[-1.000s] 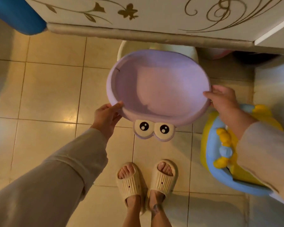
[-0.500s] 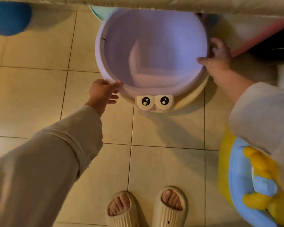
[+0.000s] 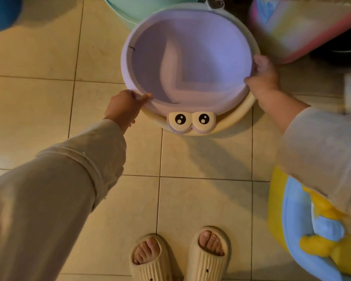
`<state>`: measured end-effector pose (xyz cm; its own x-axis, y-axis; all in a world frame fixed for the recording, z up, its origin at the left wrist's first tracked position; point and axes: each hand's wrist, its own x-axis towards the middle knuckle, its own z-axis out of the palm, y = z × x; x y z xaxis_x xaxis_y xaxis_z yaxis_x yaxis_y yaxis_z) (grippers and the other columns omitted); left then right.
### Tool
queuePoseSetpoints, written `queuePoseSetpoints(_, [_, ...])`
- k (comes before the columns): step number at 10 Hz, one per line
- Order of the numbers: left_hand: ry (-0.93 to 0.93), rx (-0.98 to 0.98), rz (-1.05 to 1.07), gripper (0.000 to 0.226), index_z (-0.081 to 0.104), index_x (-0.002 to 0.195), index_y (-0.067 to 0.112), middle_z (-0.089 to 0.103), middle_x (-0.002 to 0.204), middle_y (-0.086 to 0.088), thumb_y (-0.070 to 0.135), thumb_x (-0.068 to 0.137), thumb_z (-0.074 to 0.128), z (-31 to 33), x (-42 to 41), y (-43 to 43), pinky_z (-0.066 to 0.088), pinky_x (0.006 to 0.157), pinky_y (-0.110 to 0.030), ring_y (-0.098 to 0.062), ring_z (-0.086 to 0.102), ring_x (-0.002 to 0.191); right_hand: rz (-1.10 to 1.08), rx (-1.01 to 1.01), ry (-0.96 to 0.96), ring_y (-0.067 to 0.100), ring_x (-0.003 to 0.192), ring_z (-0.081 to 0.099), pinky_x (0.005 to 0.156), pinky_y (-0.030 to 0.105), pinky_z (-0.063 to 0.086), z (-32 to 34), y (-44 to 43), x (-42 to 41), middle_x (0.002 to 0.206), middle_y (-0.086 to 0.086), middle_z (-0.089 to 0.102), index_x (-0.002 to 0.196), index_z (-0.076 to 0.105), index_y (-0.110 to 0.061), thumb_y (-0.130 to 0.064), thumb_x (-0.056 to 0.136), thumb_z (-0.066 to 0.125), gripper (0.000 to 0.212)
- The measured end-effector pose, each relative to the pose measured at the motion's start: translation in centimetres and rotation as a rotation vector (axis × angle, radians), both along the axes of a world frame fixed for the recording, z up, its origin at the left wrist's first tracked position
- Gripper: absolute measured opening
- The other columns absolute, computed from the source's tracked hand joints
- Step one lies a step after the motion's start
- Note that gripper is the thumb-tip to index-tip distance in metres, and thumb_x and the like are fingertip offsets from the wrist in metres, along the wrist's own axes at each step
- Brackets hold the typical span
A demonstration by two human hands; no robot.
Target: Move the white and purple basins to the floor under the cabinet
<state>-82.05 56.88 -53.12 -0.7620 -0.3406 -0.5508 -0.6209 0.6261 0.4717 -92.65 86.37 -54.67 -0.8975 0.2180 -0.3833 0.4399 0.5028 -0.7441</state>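
Lowered since a second ago, when held up in the air before the cabinet: now nested inside the cream-white plastic basin on the beige tiled floor, the round purple plastic basin with its two cartoon eyes.

Left of the purple basin, at its near-left rim: left hand, loosely curled, thumb lying over the rim edge and the other fingers tucked below it, pinching the rim lightly. Beige sleeve trailing back from it.

Mouth of the purple basin facing upward, slightly tipped toward the camera; eyes pointing toward the two cream slippers. Roughly round, with no clear long axis. White basin showing only as a crescent along the near and right sides.

Right of the purple basin, at its right rim: right hand, fingers bent and closed over the rim, thumb on the inner edge.

Behind the purple basin: a pale green tub. Farther right of it: a pink-edged pastel container, and nearer the camera a yellow-and-blue plastic seat.
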Motion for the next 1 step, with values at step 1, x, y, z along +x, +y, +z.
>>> queuePoseSetpoints(1, [0.008, -0.118, -0.122, 0.045, 0.054, 0.069, 0.019, 0.055, 0.059, -0.003, 0.061, 0.083, 0.042, 0.54, 0.15, 0.45, 0.056, 0.070, -0.038, -0.029, 0.060, 0.062, -0.107, -0.054, 0.049, 0.014, 0.113, 0.058, 0.097, 0.021, 0.046, 2.85, 0.49, 2.40, 0.124, 0.006, 0.061, 0.131, 0.051, -0.006, 0.006, 0.080, 0.059, 0.053])
